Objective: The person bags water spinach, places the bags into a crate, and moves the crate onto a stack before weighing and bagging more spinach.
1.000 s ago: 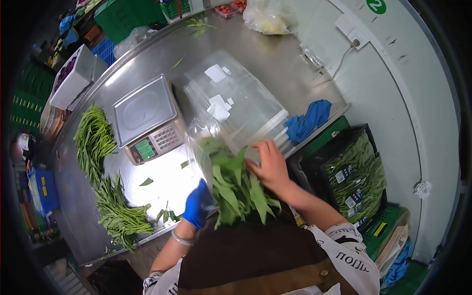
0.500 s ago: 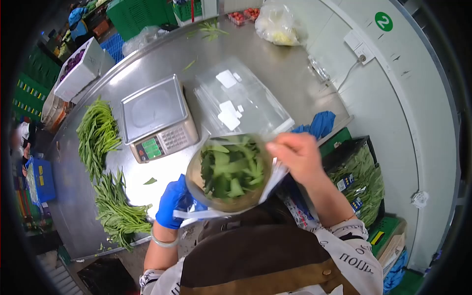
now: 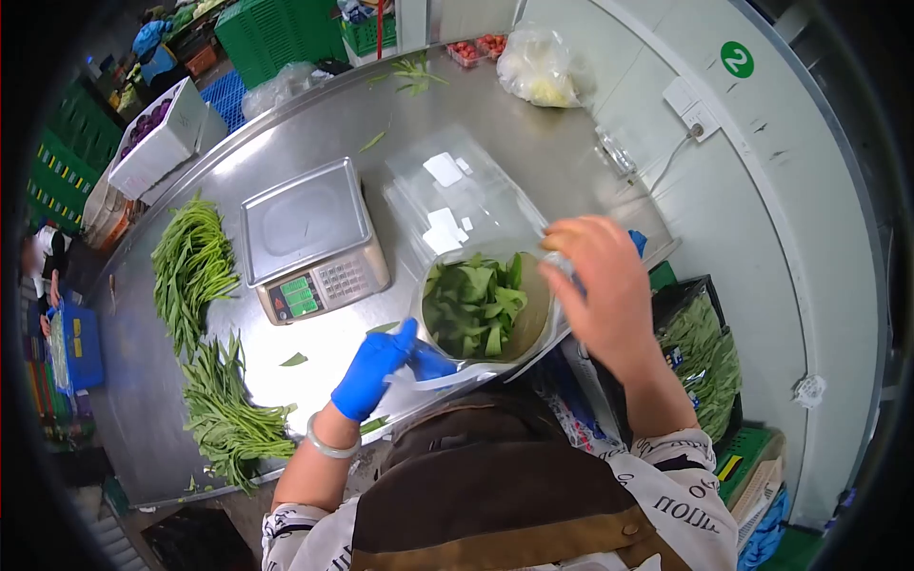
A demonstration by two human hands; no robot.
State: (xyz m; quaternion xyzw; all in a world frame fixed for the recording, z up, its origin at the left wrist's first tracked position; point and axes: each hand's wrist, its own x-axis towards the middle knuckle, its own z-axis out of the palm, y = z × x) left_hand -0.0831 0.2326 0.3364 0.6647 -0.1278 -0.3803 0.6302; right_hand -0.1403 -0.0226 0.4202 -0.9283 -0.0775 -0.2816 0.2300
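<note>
A clear plastic bag with green leafy vegetables inside hangs open between my hands at the table's front edge. My left hand, in a blue glove, grips the bag's left rim. Bare fingers of my right hand pinch the bag's upper right edge. Left of the bag stands a digital scale with a bare metal tray. Flat clear bags with white labels lie behind the bag. Two bunches of greens, an upper one and a lower one, rest on the table's left side.
A tied bag of pale produce and red fruit packs sit at the back. Crates of packed greens stand right of me. A white box of purple vegetables and a co-worker's arm are beyond the table's left side.
The bag has shifted right, with both hands moving right too. Its leaves now look sharper and sit further left in the opening.
</note>
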